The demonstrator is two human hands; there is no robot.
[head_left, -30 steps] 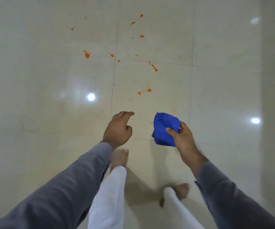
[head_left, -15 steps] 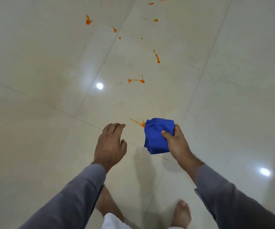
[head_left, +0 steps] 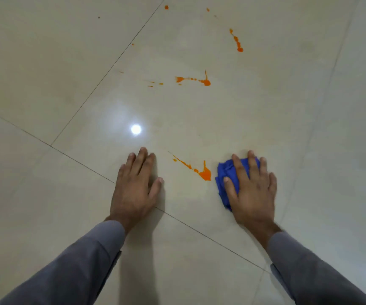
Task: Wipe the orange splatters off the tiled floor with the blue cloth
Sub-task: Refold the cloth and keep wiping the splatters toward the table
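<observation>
Glossy cream floor tiles spread out beneath us, marked by dark grout lines and a bright lamp reflection. Our right hand lies flat with straight fingers pressing the blue cloth to the floor, bunched under the palm, just beside the nearest orange splatter; whether the cloth's edge already touches it we cannot quite tell. Our left hand is spread flat on the bare tile, holding nothing, apparently bracing us. More splatters lie farther off: a streaked one and a dotted trail, with small flecks beyond. We judge the main risk is smearing: a wad this small could drag the wet blob across the tile instead of lifting it. With only flat fingers on top, the cloth may also slip out from under the palm, and on so shiny a floor the bracing hand could slide.
</observation>
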